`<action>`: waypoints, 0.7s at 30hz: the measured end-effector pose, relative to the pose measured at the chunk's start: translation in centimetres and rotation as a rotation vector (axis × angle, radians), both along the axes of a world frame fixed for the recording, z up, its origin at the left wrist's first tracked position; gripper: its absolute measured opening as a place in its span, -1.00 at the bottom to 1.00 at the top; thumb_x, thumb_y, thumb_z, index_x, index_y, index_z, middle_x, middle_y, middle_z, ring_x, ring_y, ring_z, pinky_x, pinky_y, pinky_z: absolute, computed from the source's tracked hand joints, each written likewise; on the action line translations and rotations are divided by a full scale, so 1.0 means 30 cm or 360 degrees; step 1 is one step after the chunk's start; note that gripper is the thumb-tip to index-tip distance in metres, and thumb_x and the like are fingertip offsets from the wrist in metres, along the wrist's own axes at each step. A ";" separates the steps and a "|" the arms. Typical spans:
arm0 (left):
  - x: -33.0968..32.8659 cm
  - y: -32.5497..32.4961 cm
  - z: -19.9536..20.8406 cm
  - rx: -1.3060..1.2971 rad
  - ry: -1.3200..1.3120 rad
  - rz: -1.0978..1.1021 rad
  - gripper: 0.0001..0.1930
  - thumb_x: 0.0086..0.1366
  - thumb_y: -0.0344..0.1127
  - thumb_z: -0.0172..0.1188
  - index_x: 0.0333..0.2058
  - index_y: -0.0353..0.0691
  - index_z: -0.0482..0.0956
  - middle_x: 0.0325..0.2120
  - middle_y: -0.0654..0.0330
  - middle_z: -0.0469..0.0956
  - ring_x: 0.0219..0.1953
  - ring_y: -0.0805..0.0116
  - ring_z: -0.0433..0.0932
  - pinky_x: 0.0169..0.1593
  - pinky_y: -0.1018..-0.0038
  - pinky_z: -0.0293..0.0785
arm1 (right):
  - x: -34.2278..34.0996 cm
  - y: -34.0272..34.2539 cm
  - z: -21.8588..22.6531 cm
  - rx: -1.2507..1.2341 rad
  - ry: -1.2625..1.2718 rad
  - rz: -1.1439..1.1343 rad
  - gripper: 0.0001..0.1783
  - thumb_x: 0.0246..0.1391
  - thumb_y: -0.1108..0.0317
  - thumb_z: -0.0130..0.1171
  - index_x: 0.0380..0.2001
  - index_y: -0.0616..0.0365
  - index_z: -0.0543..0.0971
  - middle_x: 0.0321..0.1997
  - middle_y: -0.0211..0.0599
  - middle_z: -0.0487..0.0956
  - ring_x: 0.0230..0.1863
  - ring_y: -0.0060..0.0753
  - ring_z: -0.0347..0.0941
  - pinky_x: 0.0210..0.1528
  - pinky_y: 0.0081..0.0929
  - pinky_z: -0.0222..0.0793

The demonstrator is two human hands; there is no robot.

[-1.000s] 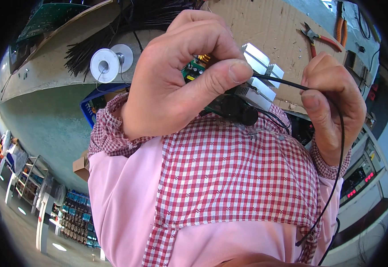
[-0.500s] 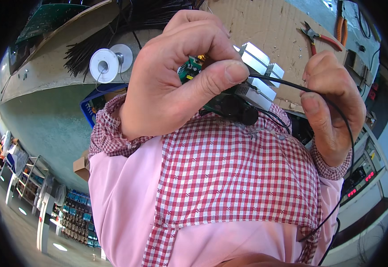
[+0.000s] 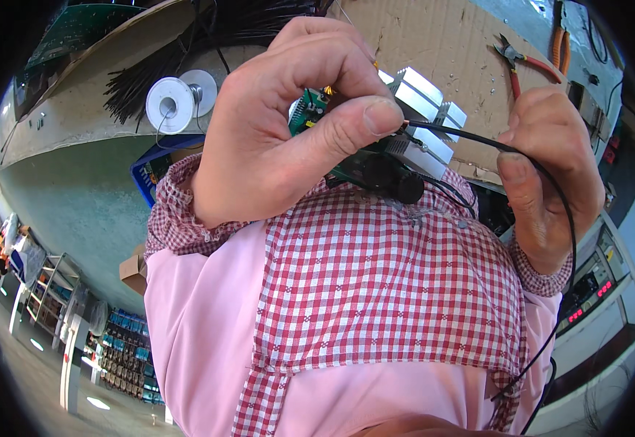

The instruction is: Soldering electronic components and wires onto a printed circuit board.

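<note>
Cable (image 3: 470, 135), black and thin, spans the gap between the two hands, passing in front of the silvery finned heat sinks (image 3: 419, 95). Left hand (image 3: 288, 131): thumb and forefinger pinched on its end, a speck of copper colour showing at the thumb tip. Right hand (image 3: 550, 175): thumb and curled fingers closed around it farther along; the remainder droops past the wrist beside the checked apron (image 3: 390, 284). Two-point hold presumably steadies the short span and leaves the end controllable.

Green circuit board (image 3: 304, 109) sits behind the left hand, largely hidden; whether the cable touches it, cannot tell. Board lies close to the body, probably for easy viewing. Cardboard (image 3: 448, 44) covers part of the desk (image 3: 48, 138), likely as surface protection.

Red-handled cutters (image 3: 510, 54) rest at its right side, apparently within right-hand reach. White spool (image 3: 168, 108) stands left, near a dark wire bundle (image 3: 139, 84).
</note>
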State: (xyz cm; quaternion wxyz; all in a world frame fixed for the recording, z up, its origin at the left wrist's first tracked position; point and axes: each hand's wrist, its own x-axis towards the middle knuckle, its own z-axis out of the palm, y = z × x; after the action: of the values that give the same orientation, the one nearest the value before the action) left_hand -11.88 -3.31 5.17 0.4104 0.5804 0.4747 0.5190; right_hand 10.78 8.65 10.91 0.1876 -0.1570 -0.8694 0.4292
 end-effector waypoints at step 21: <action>-0.053 -0.153 -0.044 -0.0648 -0.0348 0.0344 -0.68 0.29 -0.18 0.09 -0.17 -0.37 0.49 -0.23 0.12 0.48 -0.17 0.42 0.42 -0.06 0.54 0.29 | -0.005 -0.058 -0.027 -0.0125 0.0099 0.0020 -0.72 0.10 0.51 0.08 -0.10 0.36 0.48 -0.46 -0.12 0.56 -0.45 -0.32 0.48 -0.39 -0.39 0.38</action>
State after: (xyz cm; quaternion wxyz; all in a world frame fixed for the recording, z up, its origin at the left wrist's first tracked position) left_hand -13.48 -7.89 3.84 0.5098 0.3720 0.5816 0.5132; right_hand 10.62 6.90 10.10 0.2055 -0.1452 -0.8466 0.4689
